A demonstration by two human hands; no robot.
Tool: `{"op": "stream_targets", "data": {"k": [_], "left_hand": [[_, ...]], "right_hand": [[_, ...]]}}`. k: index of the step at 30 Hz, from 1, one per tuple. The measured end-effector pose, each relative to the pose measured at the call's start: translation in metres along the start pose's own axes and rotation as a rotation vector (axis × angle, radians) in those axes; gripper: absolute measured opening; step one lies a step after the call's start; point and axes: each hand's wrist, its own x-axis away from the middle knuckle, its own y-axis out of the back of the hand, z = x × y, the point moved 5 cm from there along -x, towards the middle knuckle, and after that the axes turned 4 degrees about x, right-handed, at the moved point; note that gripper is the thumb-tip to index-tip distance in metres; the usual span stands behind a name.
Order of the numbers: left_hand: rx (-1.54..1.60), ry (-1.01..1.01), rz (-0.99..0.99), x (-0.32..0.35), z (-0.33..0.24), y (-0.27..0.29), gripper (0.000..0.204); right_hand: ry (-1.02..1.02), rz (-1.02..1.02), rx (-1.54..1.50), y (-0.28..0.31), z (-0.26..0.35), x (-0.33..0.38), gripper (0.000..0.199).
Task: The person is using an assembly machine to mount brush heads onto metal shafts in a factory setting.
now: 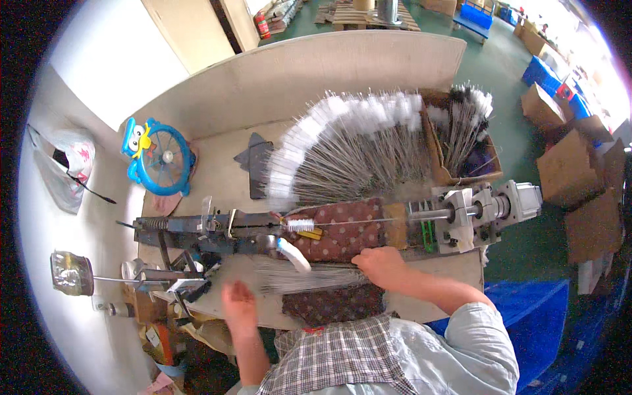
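My right hand (380,264) rests fingers-down on a bundle of thin metal wires (299,278) lying along the near edge of the workbench (224,174). My left hand (238,304) hovers open and blurred just off the bench's front edge, left of the bundle, holding nothing. Just beyond the hands runs a long metal brush-twisting machine (217,232) with a small white brush (301,225) clamped in it and a white handle (293,255). A brown dotted cloth (345,230) covers part of the machine.
A large fan of finished white-tipped wire brushes (349,148) lies on the bench behind the machine. A cardboard box (461,141) holds more brushes at the right. A blue fan (160,158) stands at the left. A motor block (487,207) sits at the machine's right end.
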Motion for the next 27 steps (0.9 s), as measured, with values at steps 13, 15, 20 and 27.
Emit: {"op": "stream_targets", "data": {"k": [13,15,20,27], "left_hand": [[-0.114,-0.431,-0.473,-0.062,-0.122,0.148,0.04],[-0.235,-0.57,-0.469,-0.052,-0.104,0.129,0.038],[0.185,-0.088,-0.233,-0.032,-0.034,0.067,0.028],[-0.196,0.11,0.411,0.04,0.059,-0.091,0.027]], "right_hand": [[-0.116,0.176,0.051,0.014,-0.006,0.009,0.013],[-0.068,0.179,0.093,0.021,-0.007,0.01,0.014],[-0.112,0.214,0.12,0.025,-0.009,0.015,0.017],[-0.177,0.203,0.035,0.02,-0.019,0.027,0.025]]}}
